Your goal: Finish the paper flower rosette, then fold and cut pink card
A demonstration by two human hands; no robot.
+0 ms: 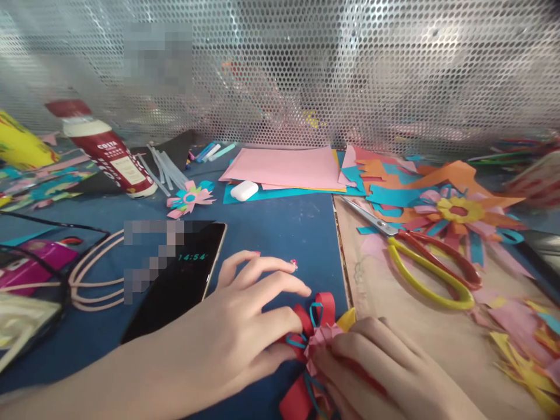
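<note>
A paper flower with red loops, teal strips and a pink pleated centre lies on the blue table near the front edge. My left hand rests on its left side, thumb and a finger pinching the red loops, the other fingers stretched out above. My right hand is closed over the flower's right side, fingertips pressing on the pink centre. Part of the flower is hidden under both hands.
Yellow-and-red scissors lie on brown paper at the right, beside a finished flower and paper scraps. A phone, a bottle, a small flower, a white eraser and pink sheets sit beyond. Mesh screen behind.
</note>
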